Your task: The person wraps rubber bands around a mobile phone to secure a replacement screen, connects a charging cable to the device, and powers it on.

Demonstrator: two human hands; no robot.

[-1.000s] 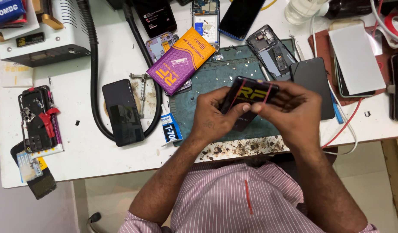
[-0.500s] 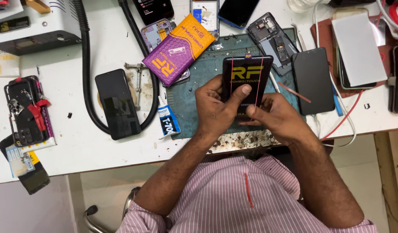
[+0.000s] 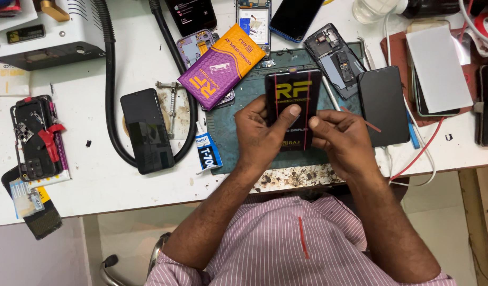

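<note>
White bench (image 3: 122,190), crowded with phone parts; its front edge runs just past the wrists. Grey machine (image 3: 48,37) at far left, black hose (image 3: 110,106) looping down from it. Green mat (image 3: 238,153) at centre, worn along the near edge. Purple-orange box (image 3: 221,66) lies tilted on the mat's far-left corner. Dark phone (image 3: 147,131) lies flat left of the mat; another phone (image 3: 382,106) lies to its right, with an open frame (image 3: 336,58) beyond.

Left hand (image 3: 260,135) grips the black panel (image 3: 292,108) from the left, thumb across its face, probably steadying it. Right hand (image 3: 342,137) pinches at its lower right edge, fingers narrow. The panel is held upright-tilted over the mat, apart from the parts about it. Free room: mainly the mat beneath.
</note>
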